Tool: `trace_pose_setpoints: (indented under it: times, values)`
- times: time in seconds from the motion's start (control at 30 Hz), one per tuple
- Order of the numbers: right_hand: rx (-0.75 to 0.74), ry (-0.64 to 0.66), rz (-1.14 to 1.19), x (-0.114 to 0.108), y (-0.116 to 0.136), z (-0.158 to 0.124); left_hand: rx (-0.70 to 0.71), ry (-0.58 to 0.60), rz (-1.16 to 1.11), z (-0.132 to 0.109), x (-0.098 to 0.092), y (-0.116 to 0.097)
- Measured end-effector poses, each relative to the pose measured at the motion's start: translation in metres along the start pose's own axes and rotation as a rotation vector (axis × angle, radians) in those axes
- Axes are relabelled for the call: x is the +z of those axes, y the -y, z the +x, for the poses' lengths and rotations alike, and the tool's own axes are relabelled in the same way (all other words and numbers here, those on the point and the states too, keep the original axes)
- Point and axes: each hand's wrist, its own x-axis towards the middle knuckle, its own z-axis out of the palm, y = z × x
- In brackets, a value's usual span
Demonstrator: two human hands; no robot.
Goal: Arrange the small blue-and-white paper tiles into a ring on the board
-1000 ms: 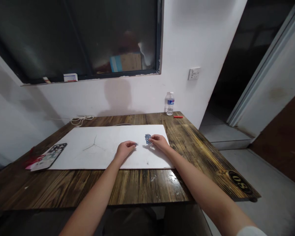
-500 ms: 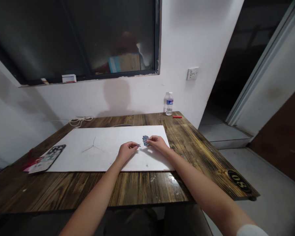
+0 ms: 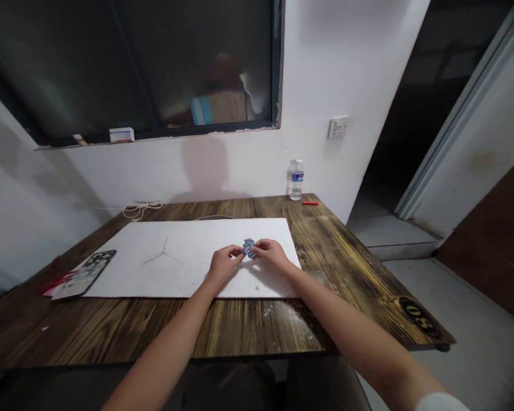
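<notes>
A small cluster of blue and white pieces, stacked in overlapping layers like folded paper, is held a little above the white board. My right hand pinches its right side between thumb and fingertips. On the opposite side, my left hand is closed in a pinch, its fingertips at the cluster's left edge. The small blue piece between those left fingertips is mostly hidden and meets the cluster. Whether the two are joined cannot be made out.
Left on the board lies a patterned flat item with red and white sheets. Thin dark lines mark the board. Behind are a white cable, a water bottle and a red pen-like stick. The wooden table extends around the board.
My hands have come together. The cluster in my right hand has shifted left and now meets the small blue piece in my left hand; before, a gap lay between them.
</notes>
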Motion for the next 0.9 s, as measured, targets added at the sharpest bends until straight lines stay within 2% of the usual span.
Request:
trace_pose_setpoints:
  times: [0.3,0.6,0.9]
  values:
    - [-0.035,-0.012,-0.051,0.002,-0.004,0.0,-0.089,-0.016,-0.149,0.004,0.006,0.012]
    - [-0.037,-0.023,-0.082,0.001,-0.007,0.0,-0.188,0.0,-0.335,0.002,0.005,0.011]
    - [-0.023,-0.04,-0.062,0.001,-0.005,0.001,-0.228,0.034,-0.348,0.005,0.005,0.013]
